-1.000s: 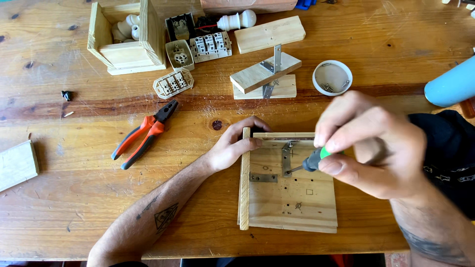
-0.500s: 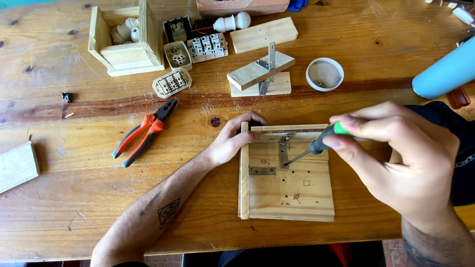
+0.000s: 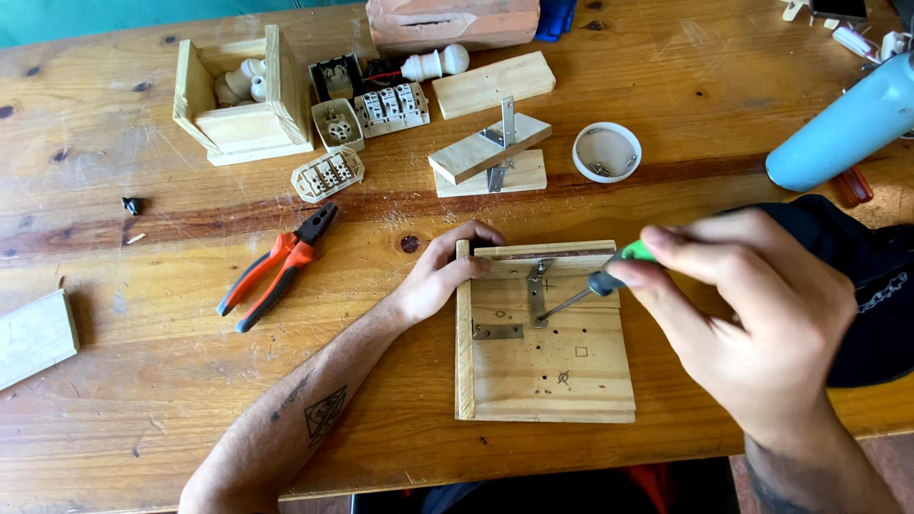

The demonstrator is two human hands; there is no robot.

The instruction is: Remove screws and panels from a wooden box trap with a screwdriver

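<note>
A square wooden board [image 3: 557, 366] with raised strips along its left and top edges lies on the table in front of me. A metal bracket [image 3: 537, 290] and a small flat metal plate [image 3: 498, 331] sit on it. My left hand [image 3: 440, 274] rests on the board's upper left corner, fingers curled over the top strip. My right hand [image 3: 752, 319] grips a green-handled screwdriver [image 3: 595, 286], its tip touching the lower end of the bracket.
Orange-handled pliers [image 3: 276, 266] lie left of the board. Behind are stacked wood blocks with a bracket [image 3: 487, 152], a white round lid [image 3: 606, 152], an open wooden box [image 3: 243, 100], switch parts [image 3: 390, 107], a bulb [image 3: 433, 64], and a light blue cylinder [image 3: 843, 128] at right.
My right hand has moved right and lowered its grip, and the screwdriver now leans flatter with its tip at the bracket's lower end. The left hand stays on the corner.
</note>
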